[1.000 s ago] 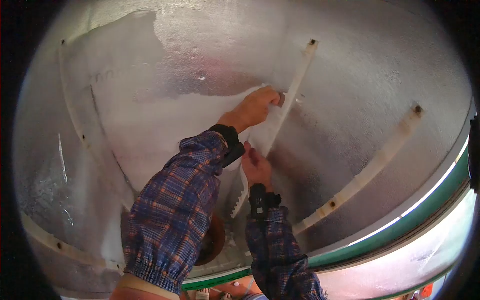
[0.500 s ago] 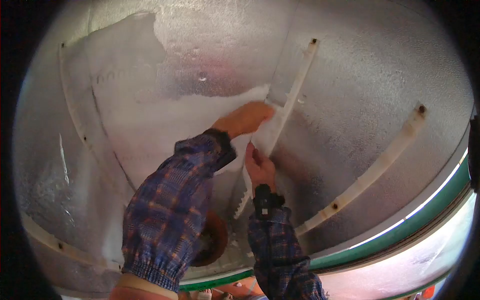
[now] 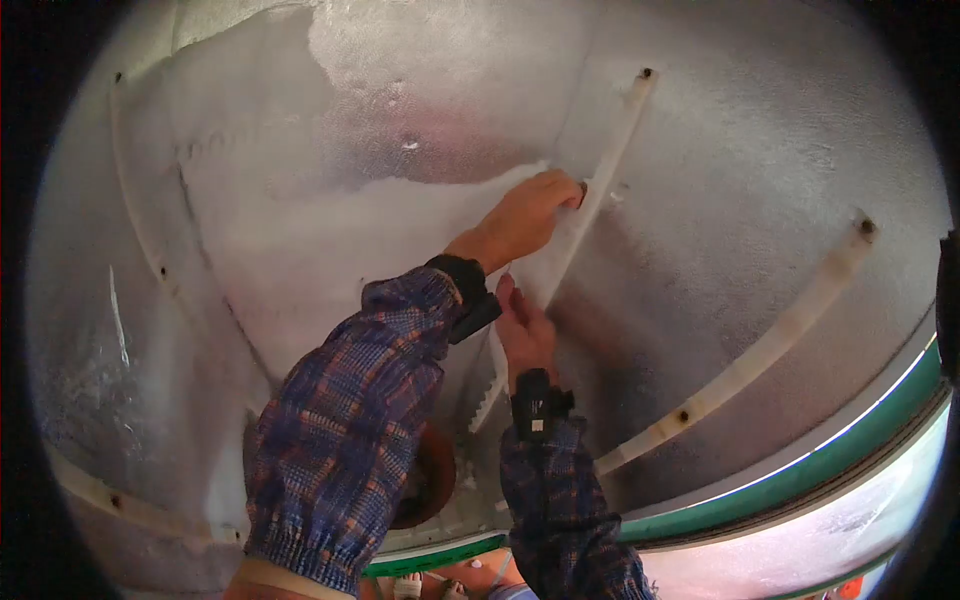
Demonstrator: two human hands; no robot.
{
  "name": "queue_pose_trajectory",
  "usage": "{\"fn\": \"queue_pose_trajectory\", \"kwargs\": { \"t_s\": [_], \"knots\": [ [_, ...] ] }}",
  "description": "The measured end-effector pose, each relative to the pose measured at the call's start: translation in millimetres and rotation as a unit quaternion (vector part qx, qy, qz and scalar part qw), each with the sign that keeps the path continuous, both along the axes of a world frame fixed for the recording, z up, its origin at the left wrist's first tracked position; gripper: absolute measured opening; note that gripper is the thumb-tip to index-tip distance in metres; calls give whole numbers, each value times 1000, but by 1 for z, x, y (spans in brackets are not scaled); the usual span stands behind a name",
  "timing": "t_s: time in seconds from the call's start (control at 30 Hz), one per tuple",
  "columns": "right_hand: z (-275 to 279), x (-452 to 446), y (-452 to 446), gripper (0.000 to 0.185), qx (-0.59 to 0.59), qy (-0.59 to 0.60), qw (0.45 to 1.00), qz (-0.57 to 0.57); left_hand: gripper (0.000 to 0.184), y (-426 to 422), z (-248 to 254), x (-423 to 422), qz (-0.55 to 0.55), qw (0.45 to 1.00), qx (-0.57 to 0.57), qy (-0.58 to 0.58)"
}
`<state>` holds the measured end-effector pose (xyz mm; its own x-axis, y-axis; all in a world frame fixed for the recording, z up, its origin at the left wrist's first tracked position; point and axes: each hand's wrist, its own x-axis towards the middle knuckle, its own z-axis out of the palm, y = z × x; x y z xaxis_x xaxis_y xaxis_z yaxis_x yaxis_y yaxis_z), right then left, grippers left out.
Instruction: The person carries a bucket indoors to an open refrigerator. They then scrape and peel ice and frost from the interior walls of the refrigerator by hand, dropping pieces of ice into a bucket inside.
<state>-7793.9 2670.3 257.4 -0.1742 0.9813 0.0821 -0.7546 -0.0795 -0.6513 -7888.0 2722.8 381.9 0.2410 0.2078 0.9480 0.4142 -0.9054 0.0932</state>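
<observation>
My left hand (image 3: 525, 222) reaches up to the long pale strip (image 3: 600, 195), its fingers curled at the strip's left edge. What they pinch, if anything, is hidden. Just below, my right hand (image 3: 527, 328) has its thumb and fingers pressed together at the edge of a whitish sheet-like patch (image 3: 380, 225). Whatever is between those fingertips is too small to make out. A white piece with a toothed edge (image 3: 488, 405) shows under the right hand, along the same line as the strip. Both wrists carry black bands, under checked sleeves.
Shiny, curved metallic walls surround the hands. Another pale strip (image 3: 760, 360) with dark fasteners runs along the right, and a thin one (image 3: 140, 215) on the left. A brownish round thing (image 3: 432, 475) sits behind the left sleeve. A green rim (image 3: 720, 515) curves along the bottom.
My left hand has moved slightly up and to the right, and its fingers now curl at the strip. My right hand stays nearly in place. The view has shifted a little.
</observation>
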Motion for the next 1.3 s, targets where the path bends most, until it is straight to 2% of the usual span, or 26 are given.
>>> {"fn": "queue_pose_trajectory", "kwargs": {
  "t_s": [0.03, 0.07, 0.1, 0.13, 0.17, 0.23, 0.27, 0.3, 0.33, 0.37, 0.4, 0.43, 0.47, 0.53, 0.63, 0.77, 0.83, 0.9, 0.97, 1.03, 1.13, 1.2, 1.27, 1.3],
  "knots": [
    [25, -1, -25, 28, 51, -81, 995, -20, 28, 4, 3, 1, 3, 1000, 2, 12],
    [39, -3, -34, 28, 50, -80, 995, -20, 26, 6, 5, 1, 5, 1000, 5, 24],
    [51, -5, -38, 29, 75, -230, 968, -65, 26, 5, 5, 2, 5, 1000, 6, 24],
    [58, -6, -38, 30, 99, -372, 916, -110, 24, 5, 7, 2, 3, 1000, 1, 22],
    [55, -5, -33, 30, 101, -370, 917, -111, 22, 5, 9, 2, 1, 1000, -4, 19],
    [35, -2, -12, 58, 117, -407, 897, -128, 22, 5, 11, 1, -9, 1000, 7, 20],
    [20, -3, 1, 58, 117, -406, 897, -127, 22, 6, 11, 1, -22, 999, 16, 19],
    [23, -7, 1, 57, 114, -255, 956, -93, 22, 5, 11, 1, -22, 999, 16, 19],
    [25, -8, -1, 56, 106, -98, 988, -56, 21, 5, 11, 1, -18, 1000, 9, 22],
    [25, -6, -5, 56, 105, -100, 988, -57, 20, 4, 11, 2, -13, 1000, 3, 25],
    [26, -1, -10, 45, 146, -265, 947, -106, 20, 3, 12, 2, -15, 1000, 5, 24],
    [38, 1, -21, 35, 182, -421, 875, -152, 20, 4, 13, 2, -7, 1000, -5, 29],
    [38, 0, -20, 35, 183, -421, 875, -154, 20, 5, 13, 2, 0, 999, -15, 34],
    [37, -2, -15, 34, 131, -315, 935, -94, 19, 4, 13, -1, 9, 998, -6, 54],
    [4, 0, 20, 33, 184, -271, 940, -97, 19, 10, 16, -9, 11, 996, -4, 93],
    [-19, 4, 38, 32, 213, -318, 917, -110, 23, 0, 16, -7, -13, 996, -52, 68],
    [-36, 3, 57, 34, 154, -62, 986, -17, 28, -5, 4, -4, 1, 998, -50, 37],
    [-31, 5, 46, 32, 162, -89, 982, -43, 33, -3, -3, -3, 13, 999, -53, 4],
    [-1, 5, 15, 32, 172, -117, 976, -70, 33, 2, -9, -1, 18, 1000, -7, -3],
    [32, 3, -17, 38, 168, -383, 897, -144, 29, 1, -5, 2, 25, 1000, -13, 0],
    [21, 2, -6, 49, 93, -384, 908, -142, 25, 7, 2, 0, 27, 999, -19, 18],
    [17, 2, -2, 49, 114, -351, 919, -137, 25, 12, 2, 0, 19, 999, -19, 32],
    [8, 3, 2, 50, 132, -320, 930, -124, 26, 10, -5, -9, 66, 985, 17, 156],
    [4, 1, 9, 42, 150, -280, 942, -112, 26, 12, -2, -15, 67, 984, 20, 162]
  ]
}}
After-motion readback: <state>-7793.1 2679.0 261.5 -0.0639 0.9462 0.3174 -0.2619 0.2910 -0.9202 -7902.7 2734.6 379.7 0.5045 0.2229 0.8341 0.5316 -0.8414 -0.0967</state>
